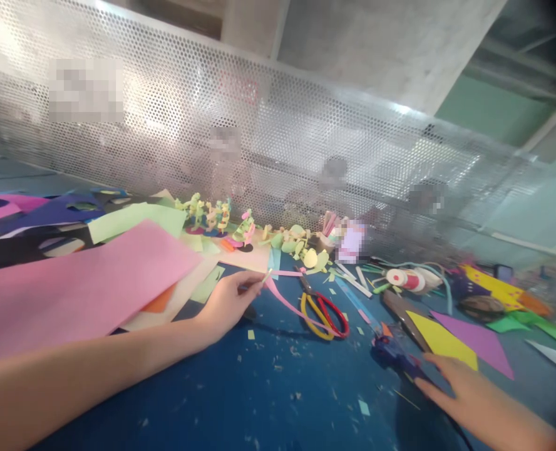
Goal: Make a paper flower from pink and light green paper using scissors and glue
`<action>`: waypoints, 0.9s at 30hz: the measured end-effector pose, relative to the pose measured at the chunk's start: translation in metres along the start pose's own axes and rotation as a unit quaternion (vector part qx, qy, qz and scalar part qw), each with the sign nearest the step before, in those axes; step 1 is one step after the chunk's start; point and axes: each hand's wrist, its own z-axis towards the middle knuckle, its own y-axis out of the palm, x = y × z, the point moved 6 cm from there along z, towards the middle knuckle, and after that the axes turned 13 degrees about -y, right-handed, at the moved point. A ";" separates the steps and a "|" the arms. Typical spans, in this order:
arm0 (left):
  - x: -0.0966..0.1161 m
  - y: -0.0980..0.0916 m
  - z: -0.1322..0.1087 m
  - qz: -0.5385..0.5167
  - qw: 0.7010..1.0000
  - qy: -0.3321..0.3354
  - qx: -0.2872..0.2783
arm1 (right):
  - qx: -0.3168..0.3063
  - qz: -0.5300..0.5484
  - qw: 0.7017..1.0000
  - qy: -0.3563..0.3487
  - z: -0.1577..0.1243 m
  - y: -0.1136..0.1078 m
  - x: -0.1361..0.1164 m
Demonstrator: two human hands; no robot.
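Note:
My left hand pinches a thin pale piece at its fingertips, together with a pink strip that loops out to the right. The strip's lower end trails across the scissors, which have one yellow and one red handle loop and lie on the blue tabletop. On the right, a dark blue glue gun rests on the table, its handle between the thumb and fingers of my right hand. Motion blurs that hand a little. A dark cord runs below it.
Large pink sheets and other coloured sheets cover the left. Small yellow-green figures stand at the back, before a perforated metal screen. A red-and-white spool, yellow piece, purple piece and blade lie right.

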 end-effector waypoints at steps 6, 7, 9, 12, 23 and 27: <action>0.000 0.000 -0.001 -0.005 1.000 -0.012 -0.005 | 0.040 -0.023 0.999 0.001 -0.001 0.033 0.004; 0.001 0.001 -0.001 -0.008 1.000 -0.014 -0.005 | 0.056 -0.038 0.998 -0.006 0.001 0.035 0.003; 0.002 0.000 -0.001 -0.013 1.000 -0.014 -0.003 | 0.099 -0.071 0.992 -0.020 0.002 0.032 -0.002; 0.005 0.000 -0.002 -0.017 1.000 0.000 -0.002 | 0.192 -0.098 0.976 0.011 0.002 0.008 -0.011; 0.005 0.000 -0.005 -0.018 1.000 -0.003 -0.006 | 0.219 0.272 0.928 -0.129 0.006 -0.045 -0.126; 0.007 0.001 -0.005 -0.031 0.999 0.007 -0.013 | 0.201 0.284 0.923 -0.163 0.006 -0.032 -0.162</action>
